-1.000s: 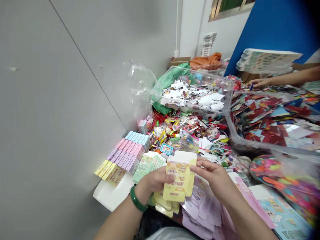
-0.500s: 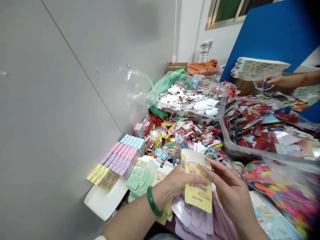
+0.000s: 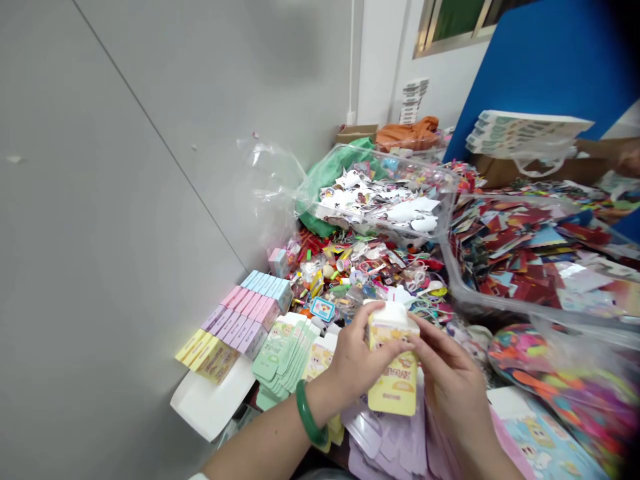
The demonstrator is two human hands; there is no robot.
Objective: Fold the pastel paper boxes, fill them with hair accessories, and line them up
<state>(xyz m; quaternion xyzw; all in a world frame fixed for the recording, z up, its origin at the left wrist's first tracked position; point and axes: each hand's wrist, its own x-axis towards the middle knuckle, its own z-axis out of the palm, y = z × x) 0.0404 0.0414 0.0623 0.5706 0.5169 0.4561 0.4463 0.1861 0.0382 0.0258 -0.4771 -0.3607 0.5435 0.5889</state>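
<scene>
My left hand (image 3: 363,360) and my right hand (image 3: 450,377) both grip a yellow printed cardboard box (image 3: 393,377) held upright, with its white-edged top flap folded over. My fingers hide part of its front. A green bangle (image 3: 307,413) circles my left wrist. Under my hands lies a heap of flat lilac box blanks (image 3: 383,447). Beside my left hand stands a row of mint-green flat boxes (image 3: 277,357). Rows of yellow, lilac, pink and blue boxes (image 3: 240,317) lie further left.
A grey wall (image 3: 125,200) runs along the left. Ahead, a transparent tub of white cut-outs (image 3: 380,203) and a tub of red printed sheets (image 3: 530,263) sit beyond a pile of small trinkets (image 3: 350,273). A co-worker's hand (image 3: 627,159) is far right, beyond a raised stack of cards (image 3: 525,133).
The yellow box has gone from a flattened sleeve held low to a more upright, boxy shape, with its top flap folded over. The co-worker's hand has moved right.
</scene>
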